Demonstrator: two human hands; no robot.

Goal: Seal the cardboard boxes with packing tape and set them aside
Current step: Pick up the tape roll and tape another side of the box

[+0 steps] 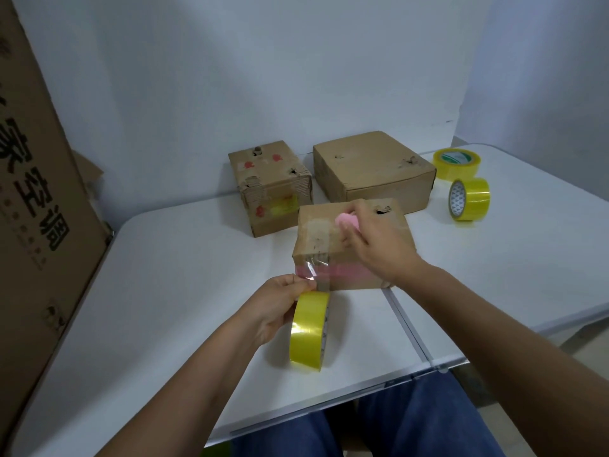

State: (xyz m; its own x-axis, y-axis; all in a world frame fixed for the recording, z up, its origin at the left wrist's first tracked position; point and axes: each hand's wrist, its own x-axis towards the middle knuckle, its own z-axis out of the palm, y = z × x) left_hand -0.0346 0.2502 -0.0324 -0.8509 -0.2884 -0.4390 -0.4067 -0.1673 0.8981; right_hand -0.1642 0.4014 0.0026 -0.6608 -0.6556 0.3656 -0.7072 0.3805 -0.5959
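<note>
Your left hand (276,303) is curled round the yellow tape roll (309,331), thumb and fingers pinching at the top of it where the clear tape strip (311,270) runs up onto the near box (333,245). That roll stands on edge against your left palm, just below the box's front face. The strip climbs the front corner and lies over the box top, glossy where it crosses a pink band on the side. Your right hand (375,239) rests on top of the box, fingers curled round something pink (346,221); what it is, you can't tell from here. Beyond your right hand sits a wide flat cardboard box (372,169), and beyond your left a smaller battered box (270,189), both apart from the one you're working. Far out past your right hand, two spare tape rolls (469,199) sit on the white table (164,275), one lying flat, one on edge.
</note>
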